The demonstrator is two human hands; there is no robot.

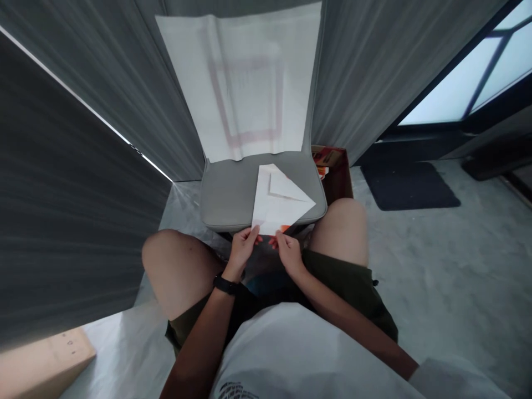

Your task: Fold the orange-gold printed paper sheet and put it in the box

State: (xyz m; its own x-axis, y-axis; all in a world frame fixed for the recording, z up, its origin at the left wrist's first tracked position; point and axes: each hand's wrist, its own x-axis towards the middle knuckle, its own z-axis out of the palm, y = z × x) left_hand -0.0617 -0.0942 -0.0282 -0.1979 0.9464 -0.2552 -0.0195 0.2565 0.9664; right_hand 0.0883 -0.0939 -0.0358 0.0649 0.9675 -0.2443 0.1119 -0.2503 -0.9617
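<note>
A folded sheet of white paper (274, 202) with a pointed right side and an orange patch near its lower corner lies over the front of the grey chair seat (230, 194). My left hand (244, 247) pinches its near left corner between thumb and fingers. At the near edge, a little to the right, my right hand (287, 249) grips the same paper, thumb on top. The fingertips below the paper are partly hidden. A dark band circles my left wrist.
A large white sheet (253, 83) hangs over the chair's back. Right of the chair stands a red-brown box (338, 177) with papers inside. Grey curtains (103, 100) flank the chair. A dark mat (409, 185) lies on the floor at right, a cardboard box (45, 360) at lower left.
</note>
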